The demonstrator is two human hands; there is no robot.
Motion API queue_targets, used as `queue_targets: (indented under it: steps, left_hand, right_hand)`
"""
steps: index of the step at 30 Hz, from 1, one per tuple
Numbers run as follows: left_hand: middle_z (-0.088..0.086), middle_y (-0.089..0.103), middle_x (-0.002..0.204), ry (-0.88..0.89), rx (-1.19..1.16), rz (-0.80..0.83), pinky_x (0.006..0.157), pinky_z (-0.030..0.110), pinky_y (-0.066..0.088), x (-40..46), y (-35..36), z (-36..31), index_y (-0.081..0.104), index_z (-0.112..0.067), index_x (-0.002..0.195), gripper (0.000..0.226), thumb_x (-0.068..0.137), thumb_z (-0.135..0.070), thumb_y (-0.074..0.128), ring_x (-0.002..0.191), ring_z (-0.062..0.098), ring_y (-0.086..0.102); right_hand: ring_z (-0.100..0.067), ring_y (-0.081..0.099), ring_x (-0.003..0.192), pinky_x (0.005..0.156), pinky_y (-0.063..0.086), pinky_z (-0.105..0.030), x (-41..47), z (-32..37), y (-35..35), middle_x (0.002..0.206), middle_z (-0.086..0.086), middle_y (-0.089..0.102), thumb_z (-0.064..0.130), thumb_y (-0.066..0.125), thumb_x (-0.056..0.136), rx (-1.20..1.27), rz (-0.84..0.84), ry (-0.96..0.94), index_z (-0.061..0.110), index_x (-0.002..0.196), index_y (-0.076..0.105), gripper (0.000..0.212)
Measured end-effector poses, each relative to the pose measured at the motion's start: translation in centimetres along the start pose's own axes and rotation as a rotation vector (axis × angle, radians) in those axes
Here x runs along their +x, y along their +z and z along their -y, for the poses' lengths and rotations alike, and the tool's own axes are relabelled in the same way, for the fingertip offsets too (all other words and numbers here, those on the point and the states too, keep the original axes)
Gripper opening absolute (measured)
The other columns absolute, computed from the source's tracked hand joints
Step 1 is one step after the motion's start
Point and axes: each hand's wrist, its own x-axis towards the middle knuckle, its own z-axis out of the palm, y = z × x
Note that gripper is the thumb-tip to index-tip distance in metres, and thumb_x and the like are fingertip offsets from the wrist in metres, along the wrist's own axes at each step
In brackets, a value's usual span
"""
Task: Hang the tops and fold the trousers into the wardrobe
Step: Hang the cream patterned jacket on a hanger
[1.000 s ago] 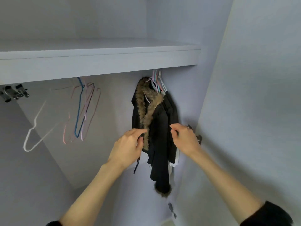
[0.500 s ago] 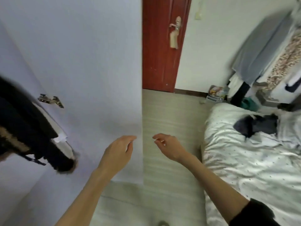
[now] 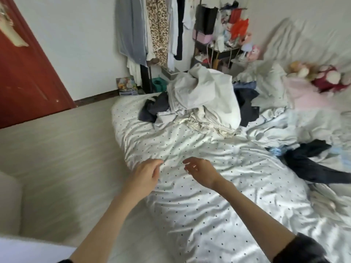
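A: What are the hands doing?

B: The left hand (image 3: 147,174) and the right hand (image 3: 201,170) both reach out over the bed (image 3: 199,215). The fingers are loose and a little bent. They hold nothing.

A: Where are the clothes?

B: A big pile of clothes (image 3: 201,103) sits at the far end of the bed, well away from the hands. It has pale things on top and dark things under them. One more dark garment (image 3: 311,162) lies by itself on the right side of the bed.

A: Is the job nearly done?

B: I don't think so. The wardrobe is not in view, so I cannot tell what is in it. But a lot of clothes lie on the bed, so there is much left to hang and fold.

A: Can you read any words?

B: No. A colourful box (image 3: 126,86) stands on the floor by the wall, but its print is too blurry to read.
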Motion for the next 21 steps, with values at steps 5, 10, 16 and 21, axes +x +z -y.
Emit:
queue_targets:
  steps: [5,10,16,21]
  left_hand:
    - [-0.002,0.048,0.139,0.147,0.039,0.274,0.094,0.024,0.041,8.2,10.6,-8.4,0.046,-0.018,0.137,0.039,0.099,-0.014,0.04,0.122,0.014,0.049]
    - [0.0,0.032,0.151,0.276,0.112,0.527,0.109,0.025,0.026,13.9,21.6,-14.7,0.034,-0.018,0.145,0.047,0.099,-0.013,0.039,0.139,0.013,0.027]
    - [0.001,-0.009,0.159,0.412,0.335,0.684,0.117,0.043,0.009,17.9,34.7,-19.9,0.012,-0.026,0.151,0.056,0.1,-0.023,0.036,0.146,0.021,-0.006]
    - [-0.001,-0.027,0.154,0.413,0.513,0.86,0.112,0.06,0.006,19.0,42.5,-20.9,-0.006,-0.033,0.15,0.062,0.101,-0.036,0.032,0.144,0.026,-0.018]
  right_hand:
    - [-0.028,0.064,0.101,0.088,0.048,-0.034,-1.2,-12.4,-8.2,0.11,-0.012,0.068,0.013,0.046,0.097,0.066,-0.161,0.2,0.01,0.121,0.059,0.028]
    - [-0.026,0.063,0.105,0.089,0.044,-0.029,-3.1,-24.8,-13.5,0.11,-0.01,0.069,0.014,0.046,0.096,0.042,-0.288,0.44,0.014,0.121,0.06,0.028]
    - [-0.03,0.048,0.122,0.101,0.035,-0.036,-4.9,-39.3,-16.5,0.129,-0.012,0.057,0.016,0.047,0.096,-0.034,-0.442,0.72,0.011,0.129,0.054,0.034]
    - [-0.027,0.02,0.138,0.114,0.012,-0.048,-7.9,-47.7,-17.2,0.148,-0.008,0.032,0.02,0.044,0.093,-0.35,-0.396,1.016,0.019,0.14,0.038,0.047]
